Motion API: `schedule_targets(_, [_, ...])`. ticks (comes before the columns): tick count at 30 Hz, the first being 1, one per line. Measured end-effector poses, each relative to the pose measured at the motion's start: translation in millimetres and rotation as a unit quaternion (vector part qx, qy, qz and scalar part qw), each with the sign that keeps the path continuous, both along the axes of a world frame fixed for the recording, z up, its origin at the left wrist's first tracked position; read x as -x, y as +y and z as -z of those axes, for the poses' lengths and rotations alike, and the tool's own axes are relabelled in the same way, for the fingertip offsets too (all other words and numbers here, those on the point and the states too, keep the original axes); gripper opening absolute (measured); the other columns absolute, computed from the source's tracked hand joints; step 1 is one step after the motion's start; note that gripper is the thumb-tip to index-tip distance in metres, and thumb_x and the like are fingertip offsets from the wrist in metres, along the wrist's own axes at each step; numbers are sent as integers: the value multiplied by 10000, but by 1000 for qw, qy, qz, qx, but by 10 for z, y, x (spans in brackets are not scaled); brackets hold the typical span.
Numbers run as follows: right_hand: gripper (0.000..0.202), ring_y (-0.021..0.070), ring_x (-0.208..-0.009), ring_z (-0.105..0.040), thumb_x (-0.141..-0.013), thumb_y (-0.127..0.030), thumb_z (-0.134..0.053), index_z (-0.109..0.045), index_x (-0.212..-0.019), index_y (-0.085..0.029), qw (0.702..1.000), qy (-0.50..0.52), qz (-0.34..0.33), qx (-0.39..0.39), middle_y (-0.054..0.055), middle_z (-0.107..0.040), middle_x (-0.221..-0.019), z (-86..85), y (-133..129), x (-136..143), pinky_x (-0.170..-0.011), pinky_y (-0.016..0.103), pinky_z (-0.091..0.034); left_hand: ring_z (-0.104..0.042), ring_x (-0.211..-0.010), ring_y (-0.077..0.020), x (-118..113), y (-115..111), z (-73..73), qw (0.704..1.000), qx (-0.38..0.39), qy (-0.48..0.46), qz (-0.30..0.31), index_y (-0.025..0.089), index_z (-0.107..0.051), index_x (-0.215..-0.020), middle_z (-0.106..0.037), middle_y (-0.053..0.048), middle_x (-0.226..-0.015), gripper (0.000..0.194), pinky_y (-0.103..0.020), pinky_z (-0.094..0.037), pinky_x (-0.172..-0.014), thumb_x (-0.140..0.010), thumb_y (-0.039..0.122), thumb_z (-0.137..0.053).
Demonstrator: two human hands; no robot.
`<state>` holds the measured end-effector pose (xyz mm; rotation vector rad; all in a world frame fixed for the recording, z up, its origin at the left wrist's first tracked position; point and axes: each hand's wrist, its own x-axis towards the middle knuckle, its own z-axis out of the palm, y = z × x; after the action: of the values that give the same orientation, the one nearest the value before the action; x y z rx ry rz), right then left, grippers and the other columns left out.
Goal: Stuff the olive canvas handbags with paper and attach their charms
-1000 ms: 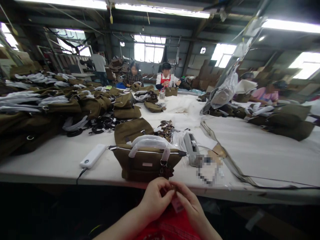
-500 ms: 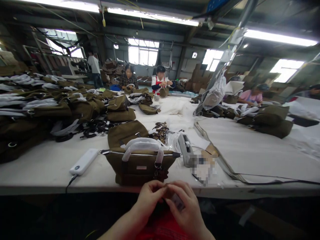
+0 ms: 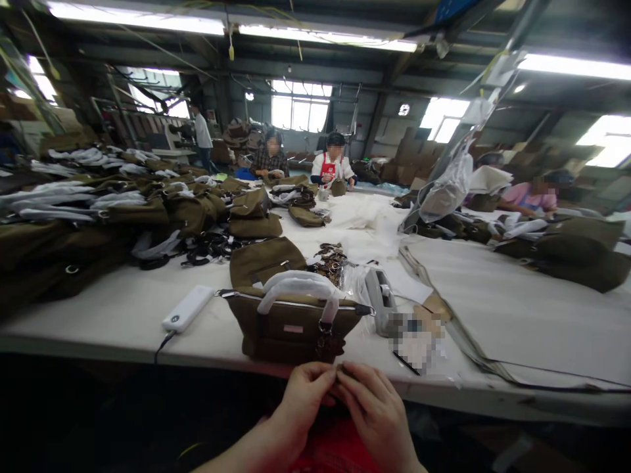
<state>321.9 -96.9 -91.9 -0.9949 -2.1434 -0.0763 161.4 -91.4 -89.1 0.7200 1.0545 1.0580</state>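
Both hands meet at the table's front edge, just below an olive handbag (image 3: pixel 290 325). The thumb and fingers of my left hand (image 3: pixel 308 394) are pinched together, touching the fingertips of my right hand (image 3: pixel 372 401). Something small and dark sits between the fingertips; what it is I cannot make out. The handbag stands upright, its two handles (image 3: pixel 300 282) wrapped in white, with a zip along the top and a small label on the front. A dark charm (image 3: pixel 329 341) hangs from a ring at its right handle.
A white power bank (image 3: pixel 190 307) with a cable lies left of the bag. A grey tape dispenser-like device (image 3: pixel 380 302) stands right of it. Metal chains (image 3: pixel 330 263) lie behind. Piled olive bags (image 3: pixel 123 217) cover the left side. Several people sit or stand farther back.
The view has turned slightly left, so everything sits farther right. My right fingers have closed in more; the pale patch seen under them before no longer shows.
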Motion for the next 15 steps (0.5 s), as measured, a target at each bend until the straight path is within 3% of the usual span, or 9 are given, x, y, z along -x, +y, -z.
schedule_targets(8, [206, 205, -969, -668, -966, -183, -504, -667, -1091, -192, 999, -31, -15, -30, 77, -705, -1104, 93, 25, -35, -854, 343, -554, -640, -631, -185, -5, -54, 20, 999, 25, -17, -17, 107, -764, -806, -723, -108, -720, 524, -255, -421, -571, -596, 586, -794])
schedule_targets(13, [180, 190, -996, -680, -959, -179, -494, -661, -1023, -204, 998, -6, -65, 15, 74, -705, -1094, 28, -5, 27, -864, 301, -568, -625, -670, -174, 107, -2, 10, 991, -1, -60, -122, 123, -750, -710, -717, -76, -719, 445, -287, -483, -676, -532, 513, -870])
schedule_targets(15, [167, 186, -968, -696, -948, -185, -506, -661, -1003, -215, 996, 10, -87, 23, 70, -714, -1065, 19, -5, 40, -837, 278, -583, -592, -624, -144, 252, 34, -24, 987, -14, -47, -152, 127, -759, -732, -689, -51, -675, 445, -260, -468, -631, -548, 518, -864])
